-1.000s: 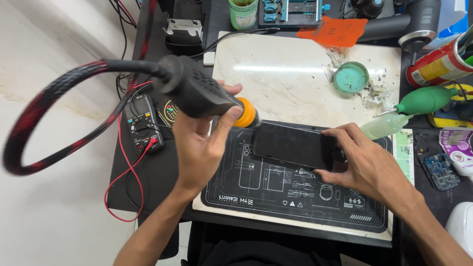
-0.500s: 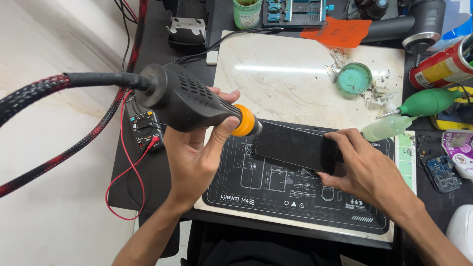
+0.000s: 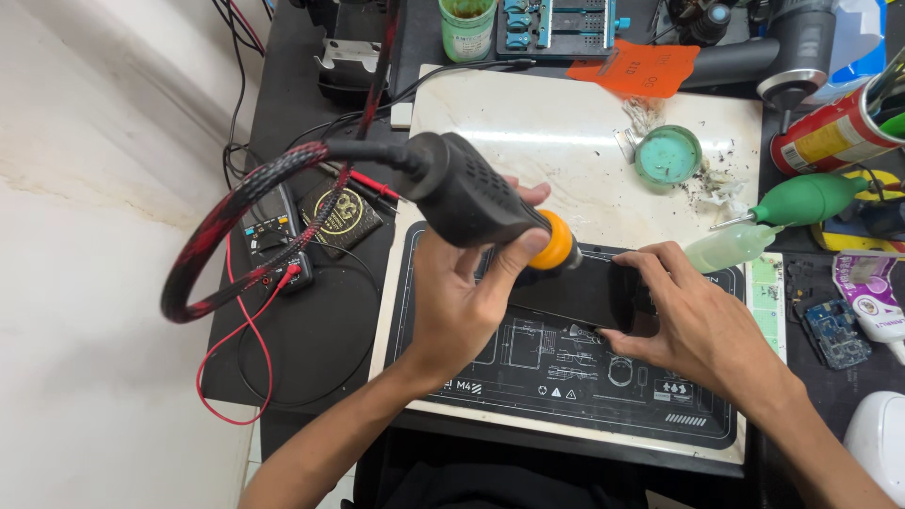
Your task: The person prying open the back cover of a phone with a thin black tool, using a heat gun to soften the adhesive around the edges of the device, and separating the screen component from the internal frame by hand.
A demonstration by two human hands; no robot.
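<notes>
Left hand (image 3: 462,302) grips hot-air gun (image 3: 471,203), right hand (image 3: 693,316) grips phone (image 3: 575,294); green bulb blower (image 3: 806,200) nearby.

Two bare hands, close together, both gripping.

The left hand (image 3: 462,302) curls palm-up, thumb stretched along its grip, forearm angling down-left. The right hand (image 3: 693,316) lies palm-down, fingers bent over its grip, forearm running down-right.
</notes>
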